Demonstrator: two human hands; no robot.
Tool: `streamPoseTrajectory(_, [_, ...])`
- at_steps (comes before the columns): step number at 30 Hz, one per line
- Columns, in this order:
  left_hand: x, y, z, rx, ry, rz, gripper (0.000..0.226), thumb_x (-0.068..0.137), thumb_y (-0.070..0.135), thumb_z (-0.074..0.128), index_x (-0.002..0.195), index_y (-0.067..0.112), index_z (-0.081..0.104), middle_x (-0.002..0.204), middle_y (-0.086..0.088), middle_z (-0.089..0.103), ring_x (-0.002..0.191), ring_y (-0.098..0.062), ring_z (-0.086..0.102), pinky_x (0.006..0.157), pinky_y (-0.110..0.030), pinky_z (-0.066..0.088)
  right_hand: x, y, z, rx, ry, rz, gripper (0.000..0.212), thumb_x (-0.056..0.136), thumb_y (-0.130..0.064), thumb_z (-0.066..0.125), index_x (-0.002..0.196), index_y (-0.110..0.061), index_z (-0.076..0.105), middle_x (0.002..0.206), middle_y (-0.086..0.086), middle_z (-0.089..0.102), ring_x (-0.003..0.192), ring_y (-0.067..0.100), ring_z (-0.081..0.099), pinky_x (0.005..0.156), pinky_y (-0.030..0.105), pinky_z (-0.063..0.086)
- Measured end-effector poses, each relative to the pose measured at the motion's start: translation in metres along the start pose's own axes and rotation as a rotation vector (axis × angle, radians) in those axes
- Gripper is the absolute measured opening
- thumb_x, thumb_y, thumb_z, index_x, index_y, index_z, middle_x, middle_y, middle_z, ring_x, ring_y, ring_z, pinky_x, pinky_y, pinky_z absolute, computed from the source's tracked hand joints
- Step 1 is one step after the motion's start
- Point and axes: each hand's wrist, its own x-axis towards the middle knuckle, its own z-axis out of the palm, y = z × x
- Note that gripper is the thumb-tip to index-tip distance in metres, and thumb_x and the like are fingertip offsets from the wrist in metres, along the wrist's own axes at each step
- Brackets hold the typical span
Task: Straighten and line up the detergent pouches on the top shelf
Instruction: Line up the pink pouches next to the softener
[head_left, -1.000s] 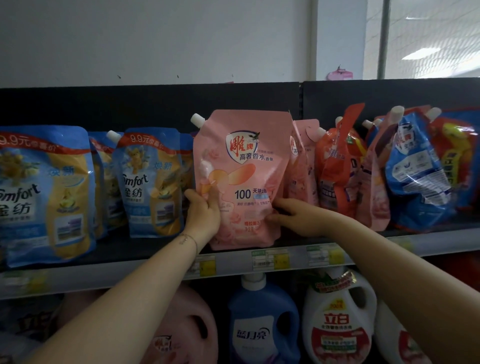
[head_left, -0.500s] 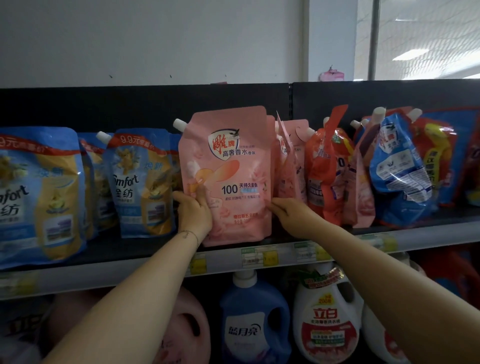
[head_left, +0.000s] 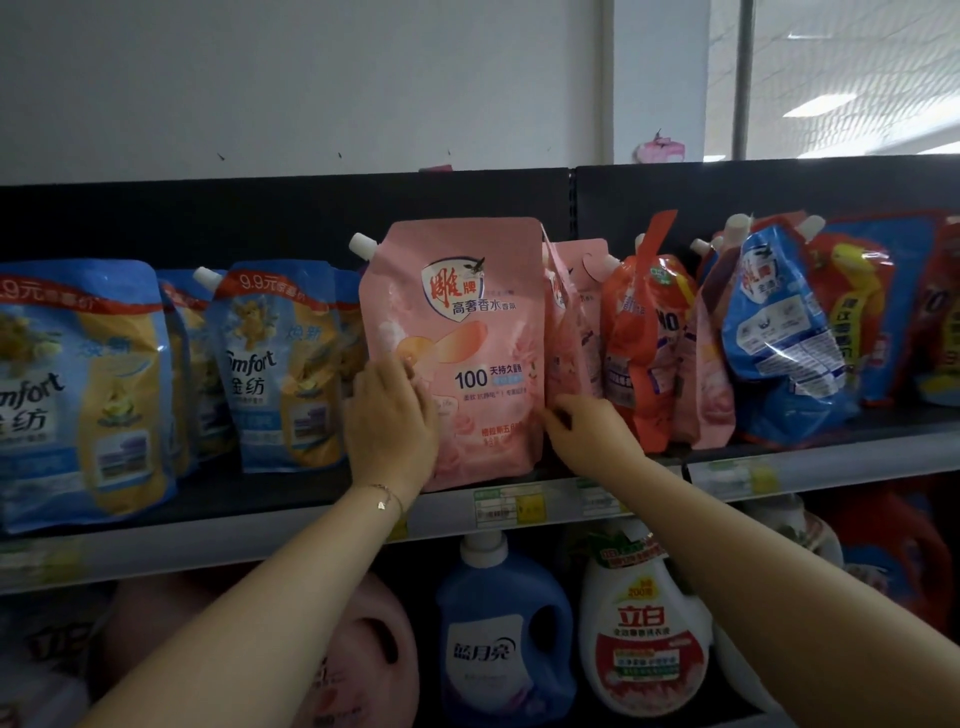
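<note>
Shelf (head_left: 280, 493) black, pouches (head_left: 467, 270) crowded, wall (head_left: 311, 78) white

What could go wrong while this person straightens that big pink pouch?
The pink pouch sits with its base at the front lip of the top shelf, so it could slide off between the left hand and right hand. The orange pouch and blue pouch to its right lean crookedly; a nudge might topple them.

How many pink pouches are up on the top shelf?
4: the big front pouch; two rear pouches behind its right edge; a fourth pouch farther right, between the orange pouch and blue pouch. More may be hidden.
</note>
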Motion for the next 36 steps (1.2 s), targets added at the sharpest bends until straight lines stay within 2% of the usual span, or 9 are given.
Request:
streamPoseTrajectory(3, [-0.005,0.022,0.005,-0.059,-0.056,0.207,0.016,0.083,0.010,0.058,0.093,0.011,0.046,0.086,-0.005,0.048,0.074,-0.015,0.043,0.063,-0.028,0.041,-0.005,0.005,-0.010,-0.009,0.095,-0.014,0.028,0.095,-0.027,0.050,0.073,-0.010,0.054,0.067,0.003,0.056,0.062,0.023,0.053,0.052,0.033,0.041])
streamPoseTrajectory(6, [-0.010,0.051,0.014,-0.087,-0.158,0.347,0.013,0.081,0.010,0.058,0.090,0.011,0.048,0.080,-0.003,0.048,0.070,-0.018,0.045,0.061,-0.033,0.045,-0.008,0.015,-0.017,-0.058,0.162,-0.055,0.024,0.092,-0.019,0.050,0.072,-0.007,0.049,0.071,0.006,0.051,0.063,0.026,0.050,0.055,0.037,0.041])
streamPoseTrajectory(9, [-0.013,0.079,0.027,-0.170,-0.286,0.392,0.013,0.085,0.013,0.054,0.097,0.011,0.048,0.085,-0.003,0.050,0.073,-0.021,0.050,0.060,-0.033,0.046,-0.004,0.028,-0.025,-0.187,0.099,-0.109,0.017,0.093,-0.020,0.049,0.080,-0.009,0.052,0.081,0.004,0.050,0.072,0.026,0.051,0.060,0.035,0.042])
streamPoseTrajectory(12, [-0.013,0.103,0.044,-0.229,-0.402,0.273,0.023,0.091,0.021,0.049,0.111,0.010,0.043,0.100,-0.006,0.050,0.085,-0.025,0.054,0.068,-0.036,0.049,0.004,0.038,-0.031,-0.313,-0.040,-0.149,0.015,0.093,-0.018,0.051,0.103,-0.010,0.057,0.102,0.006,0.053,0.090,0.028,0.056,0.067,0.036,0.045])
streamPoseTrajectory(16, [-0.003,0.125,0.070,-0.217,-0.487,-0.024,0.036,0.093,0.028,0.050,0.117,0.007,0.034,0.111,-0.014,0.051,0.094,-0.031,0.059,0.074,-0.033,0.045,0.021,0.049,-0.030,-0.372,-0.124,-0.113,0.036,0.093,-0.017,0.048,0.129,-0.014,0.048,0.124,0.007,0.048,0.107,0.030,0.053,0.084,0.041,0.048])
streamPoseTrajectory(21, [0.010,0.136,0.105,-0.173,-0.662,-0.213,0.041,0.096,0.033,0.043,0.125,0.005,0.032,0.119,-0.021,0.055,0.101,-0.035,0.060,0.079,-0.033,0.047,0.051,0.067,-0.034,-0.470,-0.295,-0.118,0.044,0.091,-0.018,0.052,0.134,-0.021,0.041,0.133,0.009,0.042,0.114,0.033,0.049,0.094,0.045,0.047])
streamPoseTrajectory(26, [0.008,0.142,0.127,-0.100,-0.722,-0.207,0.057,0.097,0.043,0.040,0.137,0.006,0.022,0.125,-0.024,0.053,0.106,-0.037,0.057,0.081,-0.033,0.044,0.061,0.094,-0.040,-0.478,-0.276,-0.133,0.047,0.093,-0.020,0.053,0.138,-0.021,0.038,0.140,0.010,0.037,0.127,0.031,0.040,0.101,0.041,0.038])
streamPoseTrajectory(30, [0.006,0.150,0.137,-0.094,-0.705,-0.217,0.057,0.094,0.048,0.046,0.130,0.007,0.028,0.123,-0.024,0.052,0.107,-0.039,0.055,0.082,-0.035,0.043,0.063,0.113,-0.049,-0.428,-0.279,-0.194,0.060,0.088,-0.036,0.062,0.140,-0.021,0.035,0.144,0.008,0.036,0.130,0.029,0.038,0.102,0.036,0.035])
streamPoseTrajectory(36, [0.006,0.161,0.153,-0.070,-0.673,-0.231,0.059,0.087,0.037,0.065,0.122,0.005,0.029,0.122,-0.022,0.052,0.105,-0.036,0.056,0.078,-0.033,0.043,0.068,0.141,-0.064,-0.350,-0.254,-0.206,0.073,0.082,-0.051,0.065,0.139,-0.016,0.035,0.145,0.006,0.039,0.129,0.027,0.040,0.105,0.036,0.036])
